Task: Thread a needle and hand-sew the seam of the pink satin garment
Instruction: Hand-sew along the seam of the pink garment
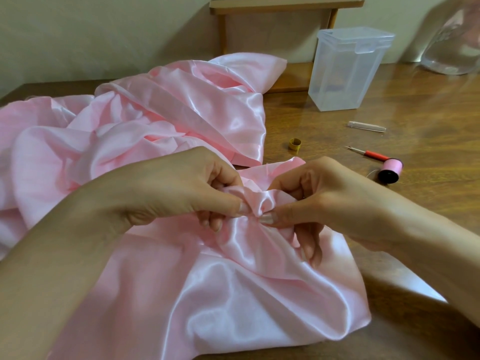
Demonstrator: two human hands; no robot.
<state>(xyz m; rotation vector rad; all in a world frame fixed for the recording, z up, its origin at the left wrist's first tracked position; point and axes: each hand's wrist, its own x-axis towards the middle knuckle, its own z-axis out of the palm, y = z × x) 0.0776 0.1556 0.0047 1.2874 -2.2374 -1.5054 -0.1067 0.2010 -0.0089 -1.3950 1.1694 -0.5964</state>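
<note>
Pink satin garment (161,131) lying crumpled across the left and middle of the wooden desk (389,126), its folded band running from far left toward near right. At the near centre, a gathered fold of it is being pinched from both sides: the left hand (181,190) is closing thumb and forefinger on the fold from the left, and the right hand (319,201) is closing thumb and forefinger on it from the right, thumbnails nearly meeting. The needle itself is too small to make out; a short strand of thread appears to be standing up just beyond the fingers. Judged from this, threading is done and stitching is under way, with most of the seam seemingly left. At far right, a clear lidded box (345,68) is standing upright. Near it lie a clear tube (367,126), long axis left to right; a red-handled seam ripper (368,153), tip pointing far left; a pink thread spool (390,170) on its side; and a small gold thimble (294,145).
</note>
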